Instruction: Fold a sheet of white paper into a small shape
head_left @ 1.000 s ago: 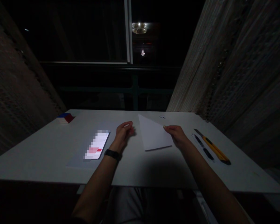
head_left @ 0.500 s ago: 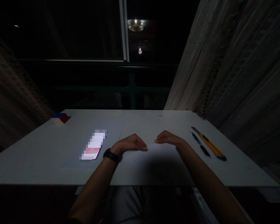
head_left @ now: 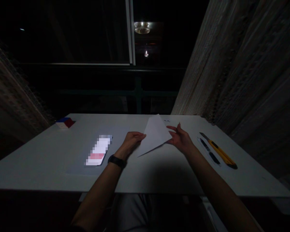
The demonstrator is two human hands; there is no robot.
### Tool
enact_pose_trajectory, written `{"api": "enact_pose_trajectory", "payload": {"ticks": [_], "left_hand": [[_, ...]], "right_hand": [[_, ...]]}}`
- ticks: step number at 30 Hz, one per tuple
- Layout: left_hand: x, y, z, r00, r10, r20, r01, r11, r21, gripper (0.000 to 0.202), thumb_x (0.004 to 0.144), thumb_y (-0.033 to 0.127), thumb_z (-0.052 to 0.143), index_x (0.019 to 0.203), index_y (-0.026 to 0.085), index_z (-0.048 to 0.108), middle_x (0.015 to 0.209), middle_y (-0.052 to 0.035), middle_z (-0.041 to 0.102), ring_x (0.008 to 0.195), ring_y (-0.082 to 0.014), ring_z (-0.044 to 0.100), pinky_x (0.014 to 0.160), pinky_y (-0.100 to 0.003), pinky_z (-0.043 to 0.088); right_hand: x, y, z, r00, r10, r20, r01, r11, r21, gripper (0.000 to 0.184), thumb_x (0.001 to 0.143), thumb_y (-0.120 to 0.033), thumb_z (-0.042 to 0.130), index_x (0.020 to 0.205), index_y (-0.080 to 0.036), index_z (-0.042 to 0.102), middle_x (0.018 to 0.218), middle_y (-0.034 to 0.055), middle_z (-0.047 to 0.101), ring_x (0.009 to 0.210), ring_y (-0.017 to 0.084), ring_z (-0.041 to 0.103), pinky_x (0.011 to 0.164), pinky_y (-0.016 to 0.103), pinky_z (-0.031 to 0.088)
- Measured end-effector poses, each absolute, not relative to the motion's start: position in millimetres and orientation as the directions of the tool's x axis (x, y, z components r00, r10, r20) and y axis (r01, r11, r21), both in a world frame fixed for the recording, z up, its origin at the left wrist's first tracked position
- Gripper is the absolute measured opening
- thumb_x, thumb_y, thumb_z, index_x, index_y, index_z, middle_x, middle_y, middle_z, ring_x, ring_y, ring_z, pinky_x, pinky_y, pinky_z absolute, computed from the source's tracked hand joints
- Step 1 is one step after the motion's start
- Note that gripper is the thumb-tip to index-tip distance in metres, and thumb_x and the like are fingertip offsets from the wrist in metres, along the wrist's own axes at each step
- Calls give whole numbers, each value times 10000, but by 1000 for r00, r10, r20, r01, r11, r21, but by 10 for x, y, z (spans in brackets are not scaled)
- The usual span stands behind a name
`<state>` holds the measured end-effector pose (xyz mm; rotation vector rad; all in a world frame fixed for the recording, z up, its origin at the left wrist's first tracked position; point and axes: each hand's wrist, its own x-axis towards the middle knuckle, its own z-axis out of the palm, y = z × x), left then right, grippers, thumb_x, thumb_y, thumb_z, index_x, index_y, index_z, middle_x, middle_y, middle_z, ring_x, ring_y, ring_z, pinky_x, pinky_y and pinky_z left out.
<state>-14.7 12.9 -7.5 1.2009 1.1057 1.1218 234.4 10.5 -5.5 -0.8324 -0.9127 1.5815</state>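
Both hands grasp folded white paper [head_left: 154,137]: left hand [head_left: 132,141] pinching left edge, right hand [head_left: 180,139] supporting right corner, fingers spread. Phone [head_left: 99,150] left of paper, yellow cutter [head_left: 219,151] right.

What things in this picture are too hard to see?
All in the head view:
phone: screen blurred into blocks, unreadable.
left hand: its grip on the paper is lost in dim light.
right hand: whether it touches the paper is too dark to tell.
window: only darkness and lamp reflections.
Both elbows: cut off by the bottom edge.
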Motion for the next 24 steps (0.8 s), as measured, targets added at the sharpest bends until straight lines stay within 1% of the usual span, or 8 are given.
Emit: {"api": "enact_pose_trajectory", "payload": {"ticks": [2, 4, 7, 10, 12, 16, 19, 24], "left_hand": [[-109, 144, -93, 49, 999, -18, -132, 24, 991, 367, 526, 354, 783, 763, 92, 685, 685, -74, 661, 586, -123, 567, 584, -249, 427], [-72, 140, -101, 12, 1000, -13, -185, 15, 983, 390, 515, 358, 789, 775, 87, 683, 712, -88, 671, 613, -139, 584, 608, -265, 445], [-31, 97, -79, 22, 1000, -23, -196, 27, 980, 378, 515, 350, 794, 763, 88, 680, 725, -88, 674, 632, -142, 594, 623, -261, 458], [-23, 45, -18, 150, 988, -38, -204, 69, 977, 381, 563, 383, 767, 786, 87, 679, 758, -96, 674, 659, -150, 607, 618, -255, 473], [-37, 29, 22, 201, 979, -29, -228, 76, 971, 388, 592, 416, 742, 790, 89, 671, 750, -90, 668, 651, -150, 610, 595, -253, 482], [-82, 49, 41, 173, 985, -16, -227, 56, 972, 338, 581, 409, 752, 617, 101, 615, 604, -49, 623, 537, -121, 581, 530, -238, 481], [-112, 66, 18, 164, 986, -37, -160, 64, 985, 316, 567, 356, 770, 557, 95, 592, 552, -52, 612, 488, -107, 567, 507, -222, 473], [-135, 66, -6, 284, 956, -78, -71, 102, 992, 302, 575, 316, 770, 683, 60, 650, 657, -106, 664, 542, -137, 608, 525, -235, 490]], "right_hand": [[2212, 63, -94, -201, 979, -36, -476, -130, -870, 359, 729, -493, 606, 955, -217, 568, 833, 52, 684, 785, 233, 658, 756, 431, 515], [2065, 25, -147, -182, 983, -13, -472, -99, -876, 309, 690, -376, 683, 930, -220, 568, 841, 30, 685, 786, 216, 659, 786, 421, 514], [1898, -15, -206, -91, 996, -12, -423, -49, -905, 324, 660, -328, 718, 926, -201, 585, 862, 41, 690, 774, 208, 657, 756, 402, 533], [1868, -27, -214, -12, 1000, -21, -344, -24, -939, 342, 589, -298, 766, 867, -162, 619, 826, 56, 696, 733, 213, 653, 684, 377, 550], [1916, -24, -199, -49, 998, -35, -271, -47, -961, 345, 542, -292, 788, 812, -138, 636, 774, 61, 697, 682, 212, 647, 621, 355, 549], [2032, -9, -172, -125, 991, -37, -188, -61, -980, 366, 478, -304, 810, 751, -116, 655, 705, 62, 690, 594, 195, 627, 530, 307, 515], [2069, 0, -166, -96, 995, 12, -209, -9, -978, 383, 490, -336, 804, 774, -117, 670, 704, 63, 689, 588, 186, 621, 538, 294, 497], [2101, 14, -171, -122, 992, 42, -186, 19, -982, 331, 539, -329, 783, 784, -134, 676, 677, 48, 682, 599, 180, 619, 574, 292, 481]]}}
